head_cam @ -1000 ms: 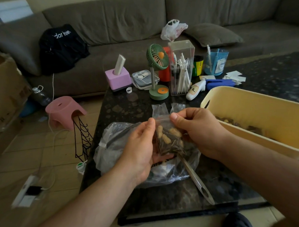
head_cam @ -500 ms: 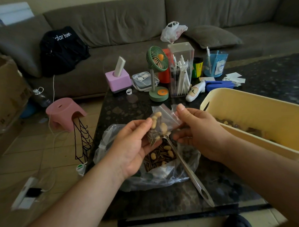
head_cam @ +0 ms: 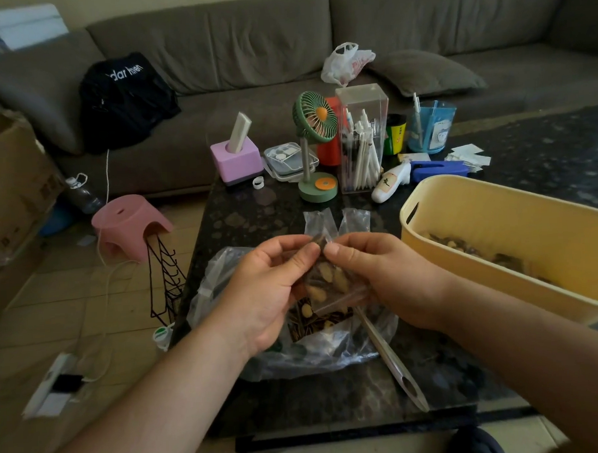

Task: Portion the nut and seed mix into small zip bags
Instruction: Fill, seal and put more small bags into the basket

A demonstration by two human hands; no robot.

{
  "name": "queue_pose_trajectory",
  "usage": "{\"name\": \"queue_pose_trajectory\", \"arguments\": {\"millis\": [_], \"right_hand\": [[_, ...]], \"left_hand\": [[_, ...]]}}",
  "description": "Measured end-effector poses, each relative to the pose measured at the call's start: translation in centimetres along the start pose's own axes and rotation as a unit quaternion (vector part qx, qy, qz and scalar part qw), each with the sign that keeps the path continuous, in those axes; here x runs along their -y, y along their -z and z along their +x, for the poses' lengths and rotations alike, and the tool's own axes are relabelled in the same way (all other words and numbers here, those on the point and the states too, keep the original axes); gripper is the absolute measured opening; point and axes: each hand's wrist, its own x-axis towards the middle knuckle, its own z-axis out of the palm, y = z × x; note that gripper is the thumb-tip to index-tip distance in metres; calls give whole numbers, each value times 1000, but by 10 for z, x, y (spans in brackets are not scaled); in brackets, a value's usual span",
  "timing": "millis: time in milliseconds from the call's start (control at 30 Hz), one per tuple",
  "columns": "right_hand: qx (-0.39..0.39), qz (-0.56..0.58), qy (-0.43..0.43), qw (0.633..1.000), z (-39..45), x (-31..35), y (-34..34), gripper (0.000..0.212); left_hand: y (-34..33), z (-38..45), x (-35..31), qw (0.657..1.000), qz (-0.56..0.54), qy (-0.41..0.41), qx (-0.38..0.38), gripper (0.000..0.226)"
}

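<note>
Thumbs of left hand (head_cam: 259,289) and right hand (head_cam: 385,277) pinch zip bag (head_cam: 330,279).

**Bag turned upright, both thumbs at its top**

The small zip bag (head_cam: 330,279), tilted on its side 0.5 s ago, now hangs upright between both hands. The left hand (head_cam: 266,289) and right hand (head_cam: 389,277) have closed in, their thumbs nearly meeting on the bag's top edge and pinching it.

Bare forearms, left hand (head_cam: 259,289), right hand (head_cam: 385,277), no sleeves
</note>
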Motion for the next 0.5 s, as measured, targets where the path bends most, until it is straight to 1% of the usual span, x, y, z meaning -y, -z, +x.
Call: {"name": "queue_pose_trajectory", "arguments": {"millis": [100, 200, 233, 300, 367, 433, 500], "right_hand": [[-22, -59, 50, 997, 1, -3, -3, 25], [-51, -38, 56, 996, 3, -2, -2, 22], [-57, -21, 50, 997, 3, 0, -2, 23], [-62, 9, 34, 997, 3, 2, -1, 25], [-62, 17, 19, 998, 2, 4, 0, 27], [-71, 7, 21, 997, 2, 5, -1, 27], [-80, 12, 28, 996, 2, 6, -1, 28]], "left_hand": [[-3, -2, 1, 1000, -5, 1, 3, 39], [-5, -2, 0, 1000, -16, 20, 10, 52], [-5, -2, 0, 1000, -17, 23, 14, 53], [-6, -2, 0, 1000, -17, 17, -1, 43], [-5, -1, 3, 1000, 6, 2, -14, 35], [-5, -1, 5, 999, 38, -20, -21, 21], [-7, -2, 5, 998, 49, -33, -20, 15]]}}
